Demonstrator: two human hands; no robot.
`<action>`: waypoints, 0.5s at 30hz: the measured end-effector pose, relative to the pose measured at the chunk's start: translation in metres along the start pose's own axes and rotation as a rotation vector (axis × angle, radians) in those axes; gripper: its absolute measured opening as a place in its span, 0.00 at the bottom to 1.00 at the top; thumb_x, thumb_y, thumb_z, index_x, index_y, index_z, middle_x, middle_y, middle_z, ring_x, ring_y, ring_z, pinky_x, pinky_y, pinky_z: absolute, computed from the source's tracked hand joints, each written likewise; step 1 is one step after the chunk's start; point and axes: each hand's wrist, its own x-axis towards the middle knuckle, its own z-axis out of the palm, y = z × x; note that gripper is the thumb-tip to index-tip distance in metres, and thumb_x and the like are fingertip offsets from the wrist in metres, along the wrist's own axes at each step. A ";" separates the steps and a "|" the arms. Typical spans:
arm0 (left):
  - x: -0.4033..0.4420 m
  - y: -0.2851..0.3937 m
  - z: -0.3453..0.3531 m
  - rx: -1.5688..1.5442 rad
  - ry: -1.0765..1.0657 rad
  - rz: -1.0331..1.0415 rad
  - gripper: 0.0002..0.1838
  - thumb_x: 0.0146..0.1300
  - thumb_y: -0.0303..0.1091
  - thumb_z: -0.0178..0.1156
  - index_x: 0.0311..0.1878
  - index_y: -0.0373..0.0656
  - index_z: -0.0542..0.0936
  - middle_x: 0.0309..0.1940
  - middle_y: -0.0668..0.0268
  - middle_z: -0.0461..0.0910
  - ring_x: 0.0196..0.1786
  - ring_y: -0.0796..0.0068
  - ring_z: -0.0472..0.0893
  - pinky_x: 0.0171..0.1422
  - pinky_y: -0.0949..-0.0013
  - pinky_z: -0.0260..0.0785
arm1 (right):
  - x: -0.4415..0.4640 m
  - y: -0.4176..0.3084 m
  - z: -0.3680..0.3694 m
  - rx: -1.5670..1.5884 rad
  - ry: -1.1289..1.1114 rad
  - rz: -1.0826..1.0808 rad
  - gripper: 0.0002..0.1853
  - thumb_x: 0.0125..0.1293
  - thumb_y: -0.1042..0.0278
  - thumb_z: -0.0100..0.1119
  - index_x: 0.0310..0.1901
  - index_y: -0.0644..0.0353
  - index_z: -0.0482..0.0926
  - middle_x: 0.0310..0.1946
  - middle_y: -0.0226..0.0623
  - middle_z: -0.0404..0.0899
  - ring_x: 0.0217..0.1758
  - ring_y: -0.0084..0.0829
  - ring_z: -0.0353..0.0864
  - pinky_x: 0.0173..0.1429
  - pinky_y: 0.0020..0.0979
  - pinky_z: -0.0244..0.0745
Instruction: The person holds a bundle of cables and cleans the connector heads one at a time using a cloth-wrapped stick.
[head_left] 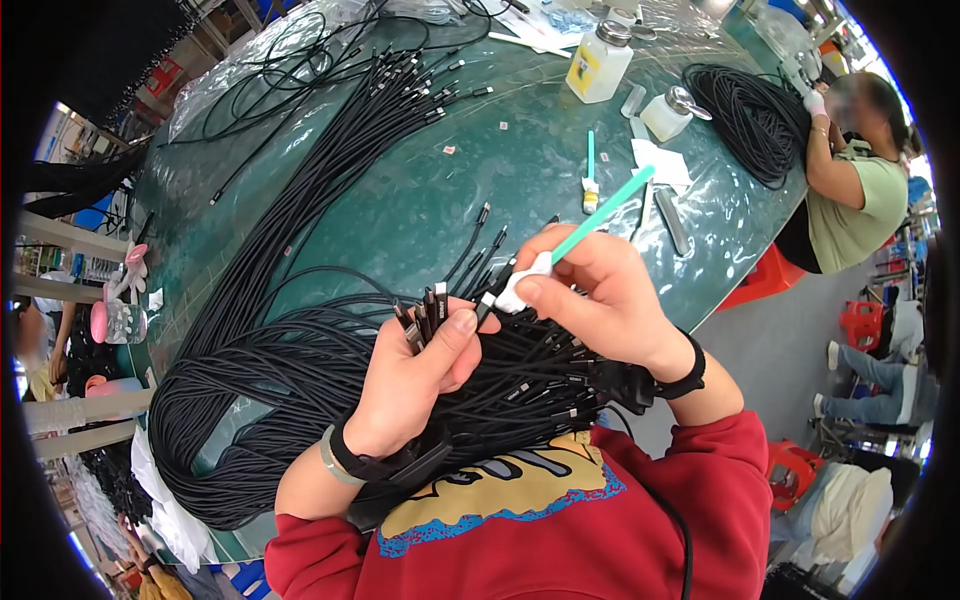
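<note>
My left hand [425,355] is closed around several black cable connectors [430,312], their metal tips pointing up. One connector [486,302] sticks out between its thumb and finger toward the right. In my right hand [600,295] are a green stick [605,212] and a white cloth [525,284], pinched between thumb and fingers. The cloth touches or nearly touches the tip of that connector. Black cables [290,345] curve in a thick bundle to the left of and beneath my hands, and more connectors [520,390] lie under my wrists.
Farther off on the green table [480,170] stand two bottles [598,62] [668,112], a second green stick [590,155], tweezers [672,222] and a coiled cable bundle [750,120]. A person [860,190] sits at the right edge. Red stools [762,280] stand beyond the edge.
</note>
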 end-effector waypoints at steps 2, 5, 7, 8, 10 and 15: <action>0.000 0.001 -0.002 -0.021 -0.034 -0.018 0.12 0.64 0.35 0.48 0.34 0.36 0.73 0.12 0.75 0.63 0.15 0.89 0.56 0.18 0.81 0.44 | -0.001 0.001 -0.001 0.036 0.003 -0.023 0.06 0.58 0.78 0.53 0.37 0.66 0.72 0.30 0.32 0.72 0.28 0.17 0.71 0.27 0.17 0.65; 0.002 0.000 -0.007 -0.090 -0.084 -0.064 0.12 0.64 0.37 0.47 0.34 0.36 0.73 0.12 0.75 0.61 0.15 0.89 0.55 0.18 0.81 0.44 | 0.004 -0.001 0.004 -0.162 -0.001 -0.217 0.06 0.56 0.79 0.54 0.37 0.66 0.72 0.31 0.33 0.72 0.30 0.20 0.72 0.30 0.19 0.65; 0.004 0.001 -0.011 -0.228 -0.142 -0.125 0.13 0.65 0.38 0.46 0.32 0.37 0.72 0.12 0.76 0.60 0.15 0.89 0.54 0.18 0.81 0.43 | 0.005 0.001 0.003 -0.150 0.017 -0.242 0.06 0.56 0.79 0.54 0.37 0.66 0.72 0.31 0.34 0.72 0.31 0.21 0.72 0.31 0.20 0.65; 0.005 0.002 -0.012 -0.228 -0.141 -0.122 0.13 0.65 0.38 0.46 0.32 0.37 0.72 0.12 0.76 0.60 0.15 0.89 0.54 0.18 0.81 0.43 | 0.006 0.003 0.002 -0.142 0.032 -0.263 0.07 0.55 0.80 0.54 0.37 0.66 0.72 0.31 0.34 0.72 0.31 0.22 0.71 0.32 0.21 0.65; 0.005 0.003 -0.012 -0.239 -0.172 -0.138 0.13 0.65 0.38 0.46 0.31 0.37 0.72 0.11 0.76 0.59 0.14 0.89 0.53 0.18 0.81 0.43 | 0.008 0.004 0.001 -0.131 0.046 -0.280 0.07 0.55 0.80 0.55 0.37 0.66 0.73 0.31 0.34 0.72 0.32 0.23 0.71 0.33 0.21 0.65; 0.004 0.002 -0.015 -0.205 -0.231 -0.118 0.13 0.65 0.37 0.46 0.34 0.36 0.73 0.12 0.76 0.59 0.15 0.89 0.54 0.18 0.81 0.43 | 0.008 0.005 0.000 -0.273 0.022 -0.326 0.06 0.56 0.78 0.55 0.36 0.66 0.73 0.31 0.33 0.72 0.32 0.22 0.70 0.35 0.22 0.65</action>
